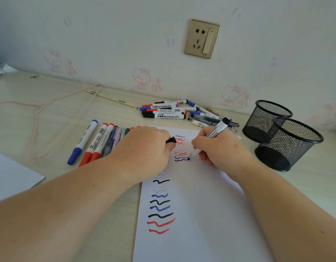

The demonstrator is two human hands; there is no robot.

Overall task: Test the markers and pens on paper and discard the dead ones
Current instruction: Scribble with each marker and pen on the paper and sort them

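A second sheet (12, 171) lay at the far left edge of the desk (50, 114); a pinkish cord (40, 106) trailed across the desk behind it; next came a row of capped markers (91, 142) side by side, blue and red caps toward the person, partly hidden under the left forearm. The left hand (144, 150) rested knuckles-up on the paper (191, 214), its fingers curled round a black cap (171, 140) that poked out toward the squiggles. The paper carried columns of red, blue and black wavy test lines. Behind it, near the wall, a loose pile (167, 111) of whiteboard markers and pens lay jumbled. The right hand (218, 148) pinched an uncapped marker (210, 138), tilted, its black tip touching the paper at the end of a fresh black squiggle (181, 159). At the far right two black mesh cups (288, 144) stood touching, one behind the other; a socket (202, 39) sat on the wall above.
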